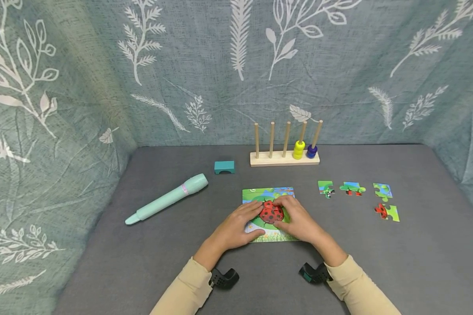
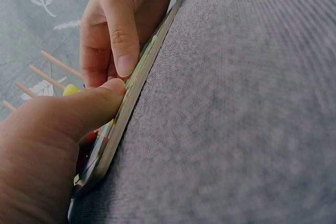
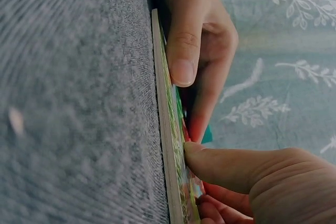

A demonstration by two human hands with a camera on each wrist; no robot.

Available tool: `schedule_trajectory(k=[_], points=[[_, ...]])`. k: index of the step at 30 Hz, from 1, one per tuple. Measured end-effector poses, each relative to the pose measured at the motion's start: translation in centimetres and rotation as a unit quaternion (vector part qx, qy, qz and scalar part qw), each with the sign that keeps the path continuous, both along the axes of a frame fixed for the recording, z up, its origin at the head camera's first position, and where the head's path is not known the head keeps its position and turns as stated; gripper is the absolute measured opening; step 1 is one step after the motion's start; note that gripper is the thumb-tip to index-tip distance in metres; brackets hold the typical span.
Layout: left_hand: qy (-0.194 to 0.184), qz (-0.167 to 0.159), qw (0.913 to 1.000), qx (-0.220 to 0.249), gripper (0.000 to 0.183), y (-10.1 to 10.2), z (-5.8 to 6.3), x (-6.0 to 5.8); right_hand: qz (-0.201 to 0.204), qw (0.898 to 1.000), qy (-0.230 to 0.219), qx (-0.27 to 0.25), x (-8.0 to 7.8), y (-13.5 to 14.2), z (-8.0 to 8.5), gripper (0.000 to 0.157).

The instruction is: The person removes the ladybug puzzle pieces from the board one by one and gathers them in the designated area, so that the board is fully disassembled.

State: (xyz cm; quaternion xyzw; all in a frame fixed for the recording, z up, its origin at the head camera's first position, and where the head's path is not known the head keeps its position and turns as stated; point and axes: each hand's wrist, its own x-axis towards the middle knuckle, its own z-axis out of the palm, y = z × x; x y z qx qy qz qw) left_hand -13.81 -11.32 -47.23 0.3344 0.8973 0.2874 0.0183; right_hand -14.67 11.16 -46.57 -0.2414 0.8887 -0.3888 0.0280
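Note:
A ladybug puzzle board [image 1: 268, 193] lies flat on the grey table [image 1: 370, 262] at the centre. My left hand [image 1: 239, 224] rests on its left half, fingertips against the red ladybug [image 1: 271, 213]. My right hand [image 1: 296, 218] lies on the right half, with its fingers bent over the ladybug's top and right side. In the left wrist view my left hand's thumb [image 2: 100, 103] presses on the board [image 2: 113, 142] near its front edge. The right wrist view shows my right hand's thumb [image 3: 210, 163] pressing on the same board [image 3: 167, 150]. Neither hand lifts a piece.
Several loose puzzle pieces [image 1: 352, 188] lie to the right of the board. A wooden peg stand [image 1: 284, 158] with a yellow ring [image 1: 298, 150] and a blue ring [image 1: 312, 151] stands behind. A teal block [image 1: 224, 166] and a teal pen-shaped toy [image 1: 167, 199] lie at the left. Leaf-patterned cloth [image 1: 205, 65] walls the table in.

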Motion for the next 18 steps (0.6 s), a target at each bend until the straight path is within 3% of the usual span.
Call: schedule_trajectory(k=[18], points=[[-0.003,-0.002,1.0000,0.000,0.067,0.03,0.03,0.03,-0.017,1.000,-0.005,-0.020,0.21,-0.09,0.18,0.047]])
